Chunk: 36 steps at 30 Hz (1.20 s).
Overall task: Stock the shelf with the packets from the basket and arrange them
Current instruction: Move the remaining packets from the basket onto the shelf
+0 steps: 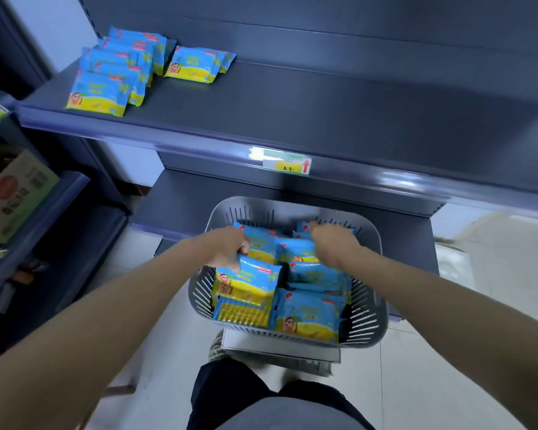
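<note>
Bare forearms (121,305) lead to the left hand (225,246) and right hand (333,245), with a grey top (292,414) over dark navy legwear (230,392) at six o'clock.

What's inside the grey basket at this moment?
The basket holds piled blue-and-yellow packets. The left hand grips one; the right hand reaches among them. Lower packets and the basket floor are covered.

shelf (323,113) bare right of stacked packets (106,88), basket (368,324) seemingly packed full, open above
</note>
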Tool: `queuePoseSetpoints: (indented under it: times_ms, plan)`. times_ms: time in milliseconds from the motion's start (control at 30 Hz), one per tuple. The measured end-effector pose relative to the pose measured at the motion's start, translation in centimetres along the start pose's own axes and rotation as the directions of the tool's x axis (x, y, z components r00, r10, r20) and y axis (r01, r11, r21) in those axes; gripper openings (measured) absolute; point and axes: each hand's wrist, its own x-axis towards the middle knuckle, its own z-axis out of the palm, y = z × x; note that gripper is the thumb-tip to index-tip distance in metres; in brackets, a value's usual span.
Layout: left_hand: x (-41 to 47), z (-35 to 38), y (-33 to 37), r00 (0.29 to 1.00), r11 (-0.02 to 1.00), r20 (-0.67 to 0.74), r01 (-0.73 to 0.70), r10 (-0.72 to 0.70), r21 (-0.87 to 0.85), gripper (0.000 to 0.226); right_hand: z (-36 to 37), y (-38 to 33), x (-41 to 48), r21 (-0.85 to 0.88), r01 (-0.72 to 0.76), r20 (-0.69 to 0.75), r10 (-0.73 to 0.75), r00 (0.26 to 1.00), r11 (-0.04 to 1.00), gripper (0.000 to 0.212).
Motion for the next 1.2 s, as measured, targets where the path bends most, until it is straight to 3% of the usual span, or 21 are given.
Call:
queuePoseSetpoints:
  times_ms: [300,600,933,1067,1200]
  plan:
    - [-1.7,-13.9,0.1,0.903,0.985,-0.398,-0.170,0.161,0.012,0.021,-17.5,0.8,1.9,0.178,-0.045,-0.358,0.108,0.927,0.983,0.028]
    - [-2.7,-24.2,-7.9,0.804,0.963,-0.587,-0.222,0.093,-0.151,0.015,-25.8,-2.6,14.1,0.450,0.130,-0.459,0.104,0.882,0.883,0.027]
    - [1.9,-29.1,-18.0,0.850,0.980,-0.526,-0.119,0.017,-0.160,0.016,-27.5,-7.5,29.3,0.592,0.184,-0.302,0.005,0.953,0.785,0.027]
    - [4.4,-29.9,-19.8,0.854,0.975,-0.520,-0.130,0.017,-0.182,0.014,-28.0,-8.1,33.4,0.523,0.132,-0.279,0.023,0.960,0.842,0.041]
    - [6.5,-30.5,-20.7,0.875,0.983,-0.482,-0.124,0.043,-0.137,0.040,-28.1,-8.4,36.3,0.452,0.080,-0.305,0.070,0.950,0.888,0.037]
